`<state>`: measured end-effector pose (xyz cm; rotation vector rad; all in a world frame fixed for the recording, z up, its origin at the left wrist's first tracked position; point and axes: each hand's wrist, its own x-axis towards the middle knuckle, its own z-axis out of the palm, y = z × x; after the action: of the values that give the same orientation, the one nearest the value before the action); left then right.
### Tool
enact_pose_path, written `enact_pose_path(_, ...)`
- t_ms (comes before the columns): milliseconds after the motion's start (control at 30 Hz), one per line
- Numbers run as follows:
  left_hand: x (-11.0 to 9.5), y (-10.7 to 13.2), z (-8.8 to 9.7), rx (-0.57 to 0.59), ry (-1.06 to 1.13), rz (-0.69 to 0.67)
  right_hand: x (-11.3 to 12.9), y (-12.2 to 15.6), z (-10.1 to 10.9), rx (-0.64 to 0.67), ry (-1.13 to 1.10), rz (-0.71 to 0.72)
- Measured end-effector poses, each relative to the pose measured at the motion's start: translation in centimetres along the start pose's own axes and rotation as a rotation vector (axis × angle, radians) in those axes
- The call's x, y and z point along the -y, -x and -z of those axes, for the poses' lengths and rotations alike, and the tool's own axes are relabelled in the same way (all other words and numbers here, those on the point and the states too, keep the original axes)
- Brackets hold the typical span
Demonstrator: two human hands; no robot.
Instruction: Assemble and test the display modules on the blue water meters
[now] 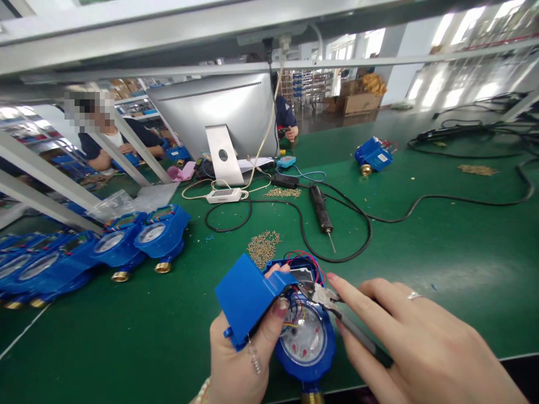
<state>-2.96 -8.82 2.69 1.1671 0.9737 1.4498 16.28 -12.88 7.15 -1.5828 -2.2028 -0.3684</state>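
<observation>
My left hand (248,348) grips a blue plastic cover (244,297), tilted over a blue water meter (305,342) with a clear round dial and a brass fitting at its lower end. A small coil spring (255,359) hangs below the cover. Red, blue and yellow wires run between the cover and the meter's open housing. My right hand (404,331) is closed round the dark handles of side cutters (353,331). The cutters' jaws touch the edge of the cover near the wires; whether they bite on a wire is hidden.
An electric screwdriver (320,207) lies beyond the meter, its black cable looped about it. Small brass screws (264,248) are heaped nearby. Several blue meters (162,233) line the left side, another (374,154) stands far right. A monitor (219,112) and co-workers are behind.
</observation>
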Motion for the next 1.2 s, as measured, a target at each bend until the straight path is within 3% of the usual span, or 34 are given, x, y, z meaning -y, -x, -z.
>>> enact_pose_path(233, -0.3, 0.4, -0.4, 0.008, -0.183, -0.165, 0.2, 0.0, 0.1, 0.008, -0.013, -0.019)
enact_pose_path(533, -0.3, 0.1, -1.0, -0.107, -0.168, -0.129, 0.3, -0.1, 0.1, 0.000, -0.005, -0.033)
enact_pose_path(1200, -0.4, 0.0, -0.7, -0.105, -0.193, -0.144, 0.0, -0.4, 0.0, -0.015, -0.029, -0.026)
